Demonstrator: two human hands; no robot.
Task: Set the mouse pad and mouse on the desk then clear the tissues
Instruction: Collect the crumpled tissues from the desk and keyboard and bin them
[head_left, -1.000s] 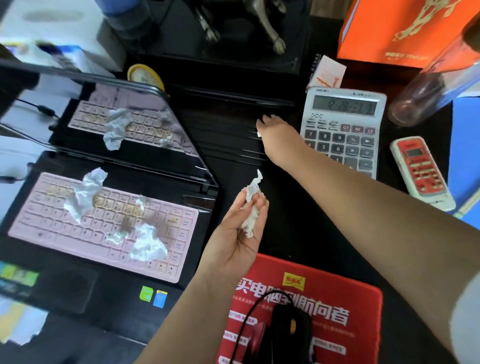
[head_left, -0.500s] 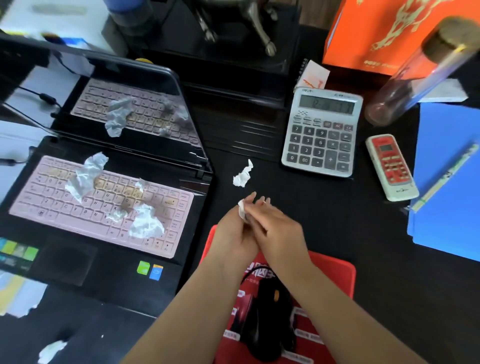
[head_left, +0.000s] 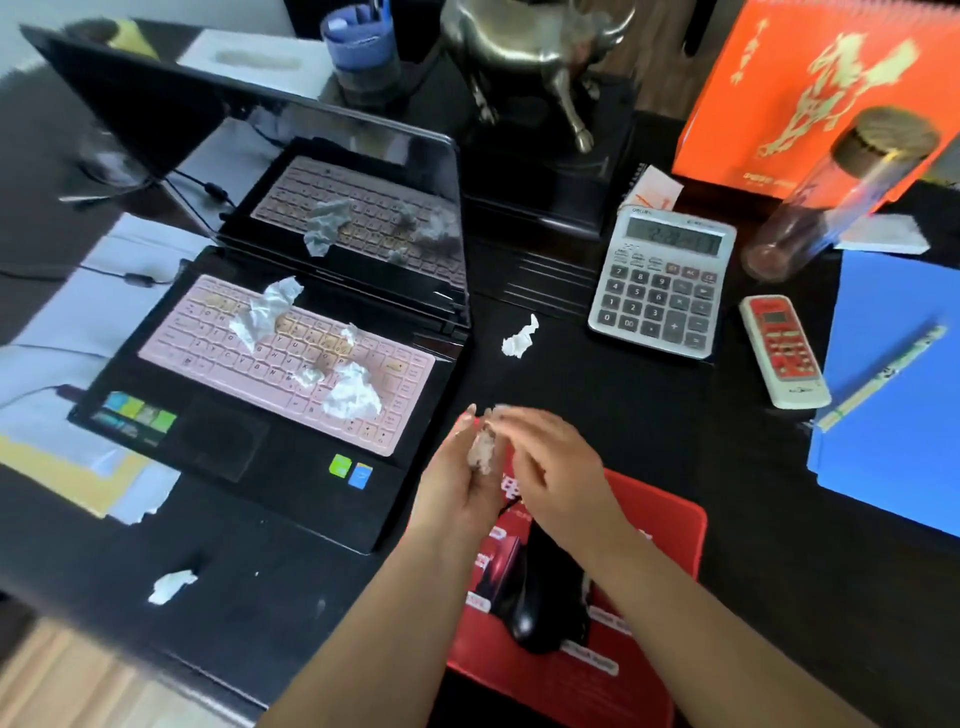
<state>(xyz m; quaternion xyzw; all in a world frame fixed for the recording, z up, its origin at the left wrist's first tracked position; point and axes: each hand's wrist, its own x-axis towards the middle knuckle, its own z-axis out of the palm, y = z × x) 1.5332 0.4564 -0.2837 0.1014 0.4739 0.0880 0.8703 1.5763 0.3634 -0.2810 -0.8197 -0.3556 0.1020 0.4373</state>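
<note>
Presently, item one: tissue wad (head_left: 480, 451), small, crumpled, greyish-white, pinched upright in the left hand (head_left: 457, 483), whose fingers curl round it. Right hand (head_left: 558, 475) just beside, fingers loosely spread and blurred; whether they grip anything cannot be told.

Item two: loose tissue (head_left: 520, 339) on the bare desk (head_left: 597, 405), ahead of both hands, between the laptop (head_left: 291, 483) and the calculator (head_left: 662, 283). Twisted strip, long axis running away from the person and tipped slightly right. It lies roughly on the midline; the right hand, seemingly free, looks the better placed to reach it.

Item three: tissues on the pink keyboard (head_left: 208, 332), to the left of the hands: a large crumple (head_left: 353, 396) nearest the left hand, a tall piece (head_left: 267, 312) farther back, small scraps between.

Item four: stray tissue (head_left: 170, 586) on the desk's near-left edge, well apart.

Item five: red mouse pad (head_left: 670, 540) flat on the desk beneath the forearms, black mouse (head_left: 545, 597) resting on it. That part appears done.
</note>
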